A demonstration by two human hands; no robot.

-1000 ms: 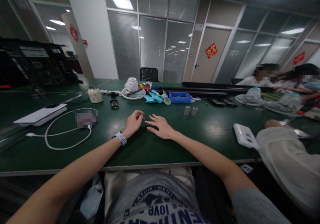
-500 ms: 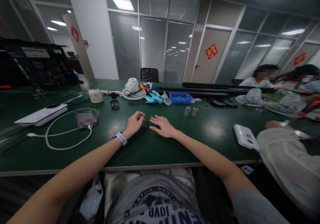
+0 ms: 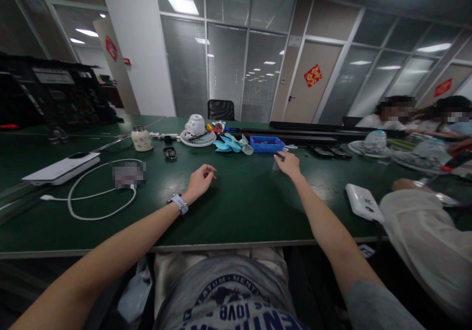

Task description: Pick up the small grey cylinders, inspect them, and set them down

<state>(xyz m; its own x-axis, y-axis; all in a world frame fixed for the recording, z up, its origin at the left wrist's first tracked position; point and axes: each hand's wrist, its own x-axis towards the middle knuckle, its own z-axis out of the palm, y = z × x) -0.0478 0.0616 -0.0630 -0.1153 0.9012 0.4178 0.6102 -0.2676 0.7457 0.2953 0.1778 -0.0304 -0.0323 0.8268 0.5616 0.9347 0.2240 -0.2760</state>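
My right hand (image 3: pixel 288 165) is stretched far out over the green table (image 3: pixel 243 207), on the spot where two small grey cylinders stood. Its fingers curve down over them and hide them, slightly smeared, so the grip is unclear. My left hand (image 3: pixel 201 178), with a watch (image 3: pixel 178 203) on the wrist, rests on the table nearer me. Its fingers are curled and thumb and forefinger are pinched together, and whatever lies between them is too small to make out.
Beyond the hands lie a blue tray (image 3: pixel 266 144), light-blue fan blades (image 3: pixel 232 144), a white fan grille with motor (image 3: pixel 197 132) and a small jar (image 3: pixel 141 139). A white box and cable (image 3: pixel 92 192) lie left. A white power strip (image 3: pixel 364 202) and a co-worker's sleeve (image 3: pixel 424 241) are right.
My right hand left its place beside the left hand and moved forward and right onto the two grey cylinders. The left hand stayed put.
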